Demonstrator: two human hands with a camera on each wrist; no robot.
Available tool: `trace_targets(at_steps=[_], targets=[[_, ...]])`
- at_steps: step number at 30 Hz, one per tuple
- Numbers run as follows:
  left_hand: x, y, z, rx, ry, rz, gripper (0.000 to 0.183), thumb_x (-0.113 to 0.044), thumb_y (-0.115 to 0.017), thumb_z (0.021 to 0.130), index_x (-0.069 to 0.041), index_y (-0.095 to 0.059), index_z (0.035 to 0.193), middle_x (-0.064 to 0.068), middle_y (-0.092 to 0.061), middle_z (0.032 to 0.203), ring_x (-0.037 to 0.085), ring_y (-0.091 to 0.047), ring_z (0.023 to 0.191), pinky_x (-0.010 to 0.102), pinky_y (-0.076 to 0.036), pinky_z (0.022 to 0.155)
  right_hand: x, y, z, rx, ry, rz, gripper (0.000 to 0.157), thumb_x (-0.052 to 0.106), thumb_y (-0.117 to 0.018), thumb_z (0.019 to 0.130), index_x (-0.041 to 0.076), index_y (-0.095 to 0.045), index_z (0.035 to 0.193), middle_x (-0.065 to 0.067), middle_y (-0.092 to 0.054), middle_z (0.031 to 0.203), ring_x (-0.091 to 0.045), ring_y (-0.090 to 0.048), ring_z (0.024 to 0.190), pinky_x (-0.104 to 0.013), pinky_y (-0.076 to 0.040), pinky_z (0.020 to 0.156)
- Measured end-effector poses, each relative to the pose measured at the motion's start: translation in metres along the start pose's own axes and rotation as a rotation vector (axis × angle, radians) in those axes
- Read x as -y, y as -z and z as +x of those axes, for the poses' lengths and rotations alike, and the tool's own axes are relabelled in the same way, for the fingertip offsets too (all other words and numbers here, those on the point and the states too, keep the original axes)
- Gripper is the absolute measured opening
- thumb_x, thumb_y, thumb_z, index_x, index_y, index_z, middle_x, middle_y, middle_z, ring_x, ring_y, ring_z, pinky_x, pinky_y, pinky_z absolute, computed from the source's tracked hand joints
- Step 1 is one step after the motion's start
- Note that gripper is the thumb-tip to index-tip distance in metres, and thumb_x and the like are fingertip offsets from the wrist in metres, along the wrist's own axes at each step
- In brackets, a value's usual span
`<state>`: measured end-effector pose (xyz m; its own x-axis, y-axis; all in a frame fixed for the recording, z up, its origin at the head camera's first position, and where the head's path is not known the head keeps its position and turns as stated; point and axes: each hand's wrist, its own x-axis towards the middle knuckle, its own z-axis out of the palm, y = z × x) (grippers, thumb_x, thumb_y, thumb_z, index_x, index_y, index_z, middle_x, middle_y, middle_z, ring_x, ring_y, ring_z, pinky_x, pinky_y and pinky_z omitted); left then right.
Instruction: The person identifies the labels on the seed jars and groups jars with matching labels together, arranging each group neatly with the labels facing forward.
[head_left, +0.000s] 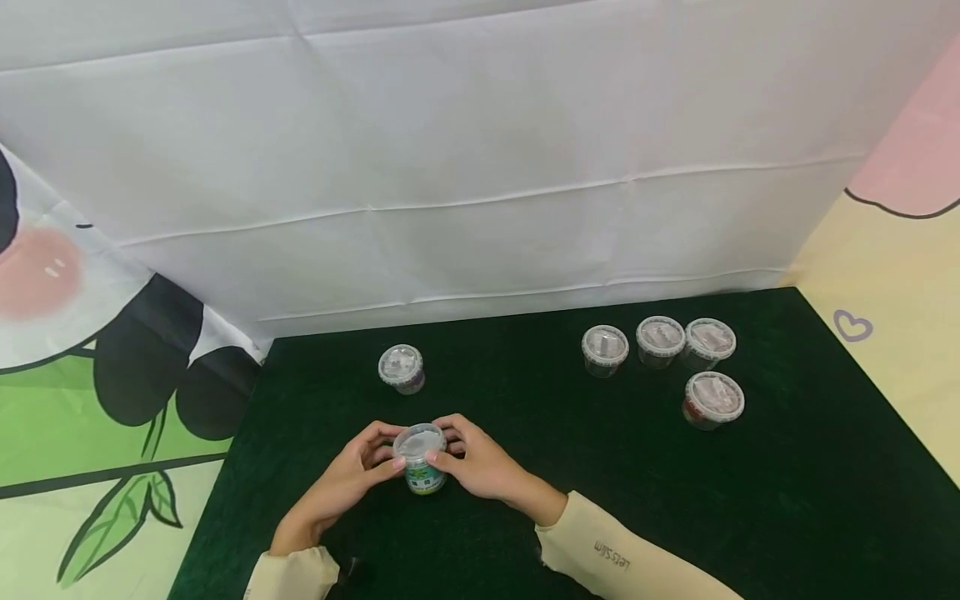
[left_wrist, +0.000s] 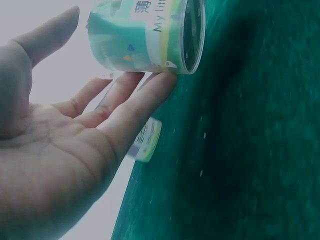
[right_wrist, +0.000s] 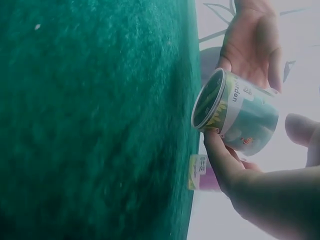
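Note:
Both hands hold a small clear plastic tub [head_left: 424, 475] with a green printed label, raised off the table with its round base facing down. On the tub's left side, my left hand [head_left: 352, 471] has its thumb at the front of the rim and its fingers along the side. From the other side my right hand [head_left: 483, 458] grips it, thumb by the rim and fingers behind. The left wrist view shows the fingers [left_wrist: 135, 107] against the lower wall of the tub. Whether a lid sits on it I cannot tell.
Behind the hands stands a lidded tub with purple contents [head_left: 402, 369]. Toward the back right are several more lidded tubs, among them one with reddish contents [head_left: 713, 401]. The dark green table [head_left: 570, 467] meets a white cloth wall [head_left: 480, 242] at the back.

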<state>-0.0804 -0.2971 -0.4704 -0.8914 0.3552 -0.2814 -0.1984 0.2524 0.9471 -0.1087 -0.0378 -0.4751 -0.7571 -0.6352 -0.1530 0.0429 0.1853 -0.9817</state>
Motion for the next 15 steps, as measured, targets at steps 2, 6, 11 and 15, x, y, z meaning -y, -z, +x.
trace_targets(at_steps=[2, 6, 11, 15], targets=[[0.002, 0.005, -0.003, 0.002, -0.005, 0.008, 0.05, -0.016, -0.059, 0.109, 0.004, -0.037, 0.149, 0.029, -0.044, 0.15, 0.01, -0.064, 0.121, 0.027, -0.054, 0.1, -0.003, -0.004, 0.004, -0.002, -0.004, -0.008, 0.049, 0.028, -0.062, 0.108, 0.009, -0.047, 0.151, -0.009, -0.058, 0.143, -0.025, -0.06, 0.129, -0.044, -0.053, 0.107], [0.004, 0.012, -0.008, -0.011, -0.011, 0.048, 0.049, -0.015, -0.059, 0.109, 0.003, -0.038, 0.15, 0.029, -0.042, 0.153, 0.01, -0.062, 0.122, 0.028, -0.053, 0.1, -0.006, -0.013, 0.011, -0.016, 0.009, -0.023, 0.049, 0.028, -0.064, 0.107, 0.011, -0.048, 0.15, -0.01, -0.058, 0.142, -0.027, -0.06, 0.129, -0.045, -0.054, 0.106], [0.006, 0.02, -0.014, -0.031, -0.019, 0.083, 0.05, -0.015, -0.062, 0.107, 0.003, -0.04, 0.148, 0.03, -0.042, 0.154, 0.006, -0.061, 0.122, 0.03, -0.053, 0.099, -0.022, -0.024, 0.027, -0.014, 0.038, -0.012, 0.051, 0.027, -0.068, 0.105, 0.015, -0.048, 0.15, -0.009, -0.058, 0.144, -0.029, -0.058, 0.134, -0.044, -0.055, 0.106], [0.009, 0.024, -0.016, -0.029, -0.017, 0.084, 0.052, -0.015, -0.065, 0.106, 0.003, -0.04, 0.148, 0.03, -0.04, 0.154, 0.002, -0.06, 0.123, 0.03, -0.055, 0.099, -0.062, -0.032, 0.052, 0.004, 0.036, 0.045, 0.054, 0.029, -0.073, 0.101, 0.027, -0.048, 0.149, 0.003, -0.057, 0.145, -0.02, -0.056, 0.137, -0.032, -0.054, 0.105]])
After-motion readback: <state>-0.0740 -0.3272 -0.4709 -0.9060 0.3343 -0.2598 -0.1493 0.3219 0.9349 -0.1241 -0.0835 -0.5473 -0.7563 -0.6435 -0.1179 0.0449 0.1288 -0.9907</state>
